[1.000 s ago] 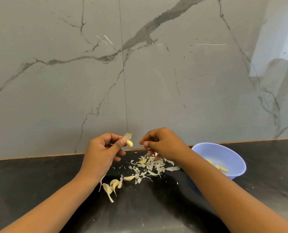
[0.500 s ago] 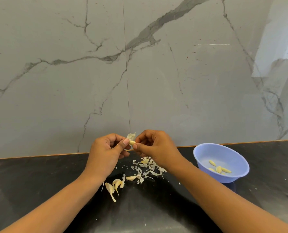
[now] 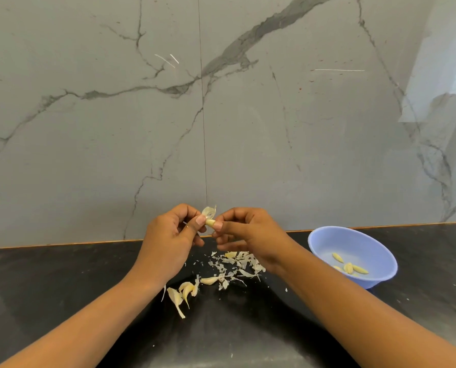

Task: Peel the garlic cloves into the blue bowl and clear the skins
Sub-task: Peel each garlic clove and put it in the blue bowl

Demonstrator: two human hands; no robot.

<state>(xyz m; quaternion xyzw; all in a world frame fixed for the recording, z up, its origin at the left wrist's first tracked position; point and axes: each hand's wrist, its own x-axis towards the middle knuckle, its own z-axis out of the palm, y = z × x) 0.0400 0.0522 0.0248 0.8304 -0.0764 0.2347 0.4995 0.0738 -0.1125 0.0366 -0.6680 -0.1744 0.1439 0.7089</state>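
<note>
Your right hand [image 3: 248,232] has returned to pinch the garlic clove [image 3: 210,222] that your left hand [image 3: 168,240] grips above the table [image 3: 62,274], its skin [image 3: 209,211] half lifted, so it looks nearly ready for the blue bowl [image 3: 325,243].

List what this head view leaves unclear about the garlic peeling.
1. Garlic clove: head view, fingers of left hand and right hand cover most of it; remaining skin unclear.
2. Skins: head view, right hand overlaps part of the pile.
3. Cloves in blue bowl: head view, overlapping and small; count uncertain.
</note>
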